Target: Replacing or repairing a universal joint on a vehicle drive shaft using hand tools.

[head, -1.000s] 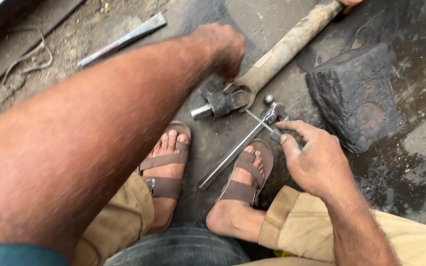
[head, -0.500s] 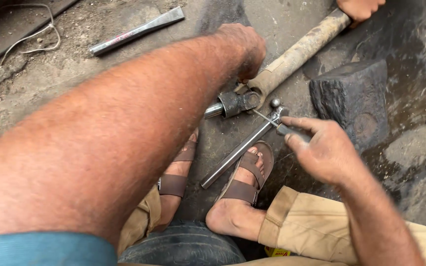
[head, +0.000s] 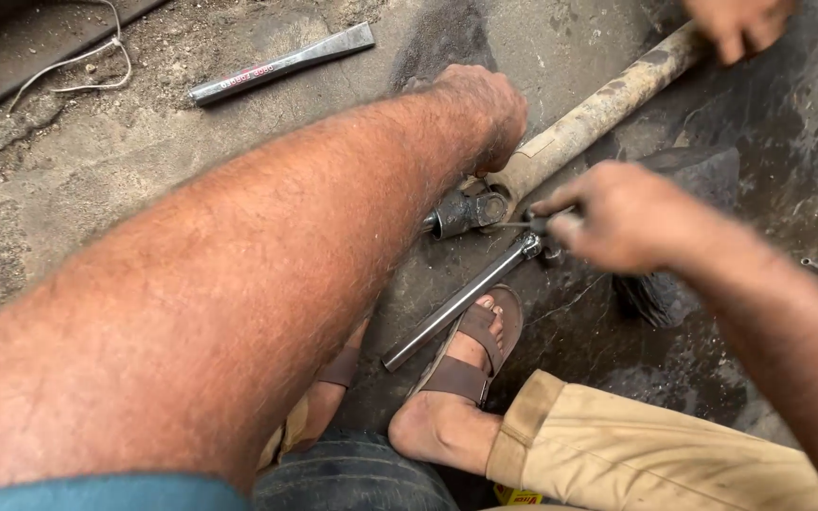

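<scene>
We are squatting on a grimy concrete floor [head: 144,170], and our left hand [head: 480,109] is reaching across and gripping the near end of a long rusty shaft [head: 598,114], right where it meets the metal joint [head: 466,213]. The fingers are curled down around it, clenched. Our right hand [head: 622,222] is pinching a thin metal pin [head: 513,225] between thumb and fingers and pointing it at that joint. Another person's hand [head: 736,24] is holding the far end of the shaft near the upper right edge of the floor.

We are judging the shaft to be heavy and rigid, with a rough, corroded skin that gives good purchase, so the thick part just behind the joint looks like the sound place to hold it. The joint itself looks greasy and likely slick. The pin seems light and stiff, easy to drop, and we are gripping it close to its back end.

A bright steel bar [head: 456,303] is lying just beside the joint, running down toward our sandalled foot [head: 456,378]. A flat chisel [head: 281,64] is lying well apart near the upper left, and a dark stone block [head: 684,189] is sitting behind our right hand.
</scene>
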